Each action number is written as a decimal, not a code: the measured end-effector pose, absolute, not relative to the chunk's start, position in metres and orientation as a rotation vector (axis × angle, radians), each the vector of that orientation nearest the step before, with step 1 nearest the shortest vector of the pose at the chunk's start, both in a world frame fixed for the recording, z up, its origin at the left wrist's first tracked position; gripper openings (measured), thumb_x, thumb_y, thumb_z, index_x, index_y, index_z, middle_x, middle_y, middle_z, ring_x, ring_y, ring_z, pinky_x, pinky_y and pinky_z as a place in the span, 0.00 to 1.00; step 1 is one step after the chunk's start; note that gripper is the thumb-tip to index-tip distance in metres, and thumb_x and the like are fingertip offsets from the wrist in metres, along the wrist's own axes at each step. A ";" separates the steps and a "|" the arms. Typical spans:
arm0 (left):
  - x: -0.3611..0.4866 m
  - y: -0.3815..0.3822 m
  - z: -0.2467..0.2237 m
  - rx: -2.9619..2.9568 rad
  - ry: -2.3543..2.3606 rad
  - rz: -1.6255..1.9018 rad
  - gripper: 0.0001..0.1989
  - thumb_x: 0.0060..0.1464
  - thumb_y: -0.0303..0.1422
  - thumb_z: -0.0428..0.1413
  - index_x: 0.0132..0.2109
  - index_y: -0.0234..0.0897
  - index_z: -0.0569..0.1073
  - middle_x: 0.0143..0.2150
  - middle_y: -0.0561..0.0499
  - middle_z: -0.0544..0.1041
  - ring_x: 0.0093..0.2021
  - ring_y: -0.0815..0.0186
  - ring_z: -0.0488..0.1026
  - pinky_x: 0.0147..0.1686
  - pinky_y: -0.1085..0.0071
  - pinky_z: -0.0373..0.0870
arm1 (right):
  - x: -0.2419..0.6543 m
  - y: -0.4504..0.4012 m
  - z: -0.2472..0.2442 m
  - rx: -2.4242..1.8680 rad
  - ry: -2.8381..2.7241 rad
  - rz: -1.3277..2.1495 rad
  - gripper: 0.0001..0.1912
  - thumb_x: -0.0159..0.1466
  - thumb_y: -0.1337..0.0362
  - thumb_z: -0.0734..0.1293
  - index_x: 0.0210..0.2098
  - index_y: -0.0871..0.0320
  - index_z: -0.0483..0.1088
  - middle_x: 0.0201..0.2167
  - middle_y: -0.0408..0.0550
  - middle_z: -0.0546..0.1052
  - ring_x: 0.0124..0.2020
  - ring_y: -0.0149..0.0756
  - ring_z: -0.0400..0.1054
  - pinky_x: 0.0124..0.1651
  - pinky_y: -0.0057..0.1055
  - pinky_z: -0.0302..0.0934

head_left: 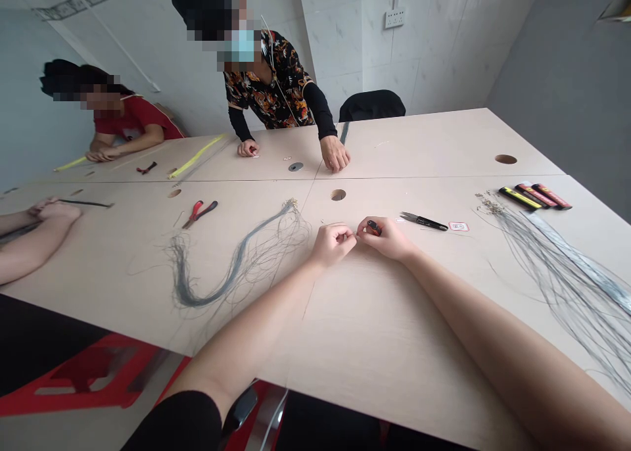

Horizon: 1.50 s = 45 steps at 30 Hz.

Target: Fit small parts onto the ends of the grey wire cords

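My left hand [334,244] is closed in a pinch just above the table, near the middle. What its fingertips hold is too small to see clearly; a thin dark line lies below the wrist. My right hand [387,237] is closed around a small dark lighter [374,227] with an orange mark, only its end showing. The fingertips of both hands nearly meet. Left of them lies a curved bundle of thin grey lines [236,267] with small gold-coloured metal pieces [292,204] at one end. Thread snips [424,221] lie just beyond my right hand.
On the right are several lighters [535,196] and a second bundle of lines [537,260]. Red-handled pliers [199,214] lie left, and a small label [459,227] near the snips. A co-worker's hand [335,154] rests across the table; another person's hands [52,208] are far left.
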State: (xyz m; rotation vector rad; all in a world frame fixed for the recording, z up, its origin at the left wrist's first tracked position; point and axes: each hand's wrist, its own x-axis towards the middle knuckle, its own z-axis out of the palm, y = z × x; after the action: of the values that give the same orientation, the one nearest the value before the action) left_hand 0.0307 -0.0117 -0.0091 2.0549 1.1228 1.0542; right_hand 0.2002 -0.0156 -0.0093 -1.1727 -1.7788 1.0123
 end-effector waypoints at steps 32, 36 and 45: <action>0.029 -0.011 -0.009 1.945 1.143 1.203 0.11 0.52 0.34 0.53 0.25 0.35 0.72 0.25 0.52 0.72 0.24 0.72 0.62 0.25 0.73 0.58 | 0.205 -0.014 -0.012 -1.219 -1.606 1.111 0.09 0.54 0.61 0.63 0.32 0.58 0.70 0.19 0.36 0.55 0.22 0.27 0.51 0.27 0.27 0.48; 0.027 -0.010 -0.010 1.940 1.142 1.292 0.11 0.54 0.35 0.53 0.26 0.35 0.73 0.26 0.52 0.72 0.24 0.72 0.62 0.24 0.73 0.57 | 0.203 -0.013 -0.016 -1.083 -1.461 1.276 0.12 0.56 0.58 0.63 0.33 0.58 0.73 0.21 0.39 0.59 0.25 0.29 0.55 0.29 0.28 0.52; 0.027 -0.013 -0.008 2.007 1.118 1.464 0.14 0.58 0.38 0.52 0.27 0.36 0.70 0.26 0.52 0.70 0.24 0.71 0.62 0.24 0.73 0.57 | 0.184 -0.023 -0.016 -0.960 -1.381 1.478 0.29 0.54 0.39 0.66 0.16 0.59 0.63 0.14 0.44 0.65 0.16 0.27 0.58 0.22 0.28 0.51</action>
State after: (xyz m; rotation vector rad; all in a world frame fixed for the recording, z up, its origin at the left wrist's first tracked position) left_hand 0.0275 -0.0135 -0.0079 2.0066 1.1178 1.4637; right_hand 0.1840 -0.0232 -0.0159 -0.9601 -1.3812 1.4784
